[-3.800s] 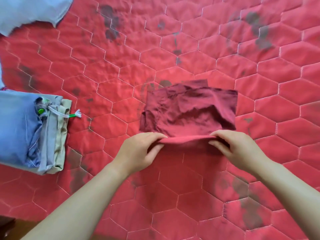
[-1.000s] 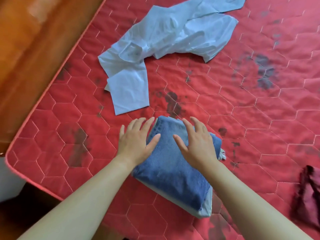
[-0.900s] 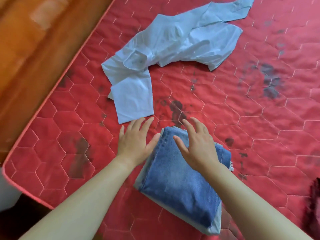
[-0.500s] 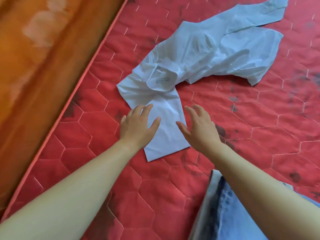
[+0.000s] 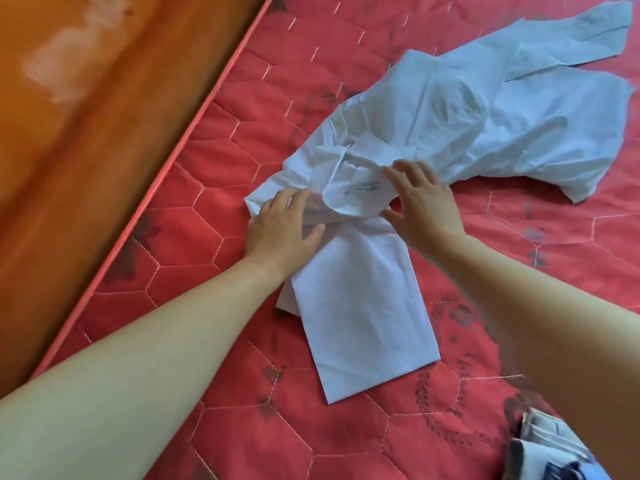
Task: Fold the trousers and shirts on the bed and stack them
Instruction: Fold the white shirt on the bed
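A crumpled pale blue shirt (image 5: 450,123) lies spread across the red quilted mattress (image 5: 242,393), one sleeve stretching toward me. My left hand (image 5: 282,232) rests on the shirt's bunched collar area at its left side, fingers spread over the cloth. My right hand (image 5: 424,202) touches the collar from the right, fingers apart around the fabric. Neither hand has clearly closed on the cloth. The corner of the folded stack (image 5: 550,452), with blue denim and pale fabric, shows at the bottom right under my right forearm.
The mattress edge (image 5: 180,147) runs diagonally from top centre to lower left. Beyond it is an orange-brown wooden floor (image 5: 86,98). Dark stains mark the quilt near the sleeve.
My hands left the folded denim stack and moved up-left to the pale blue shirt; they now rest on its collar. The view has shifted, leaving only the stack's corner visible.
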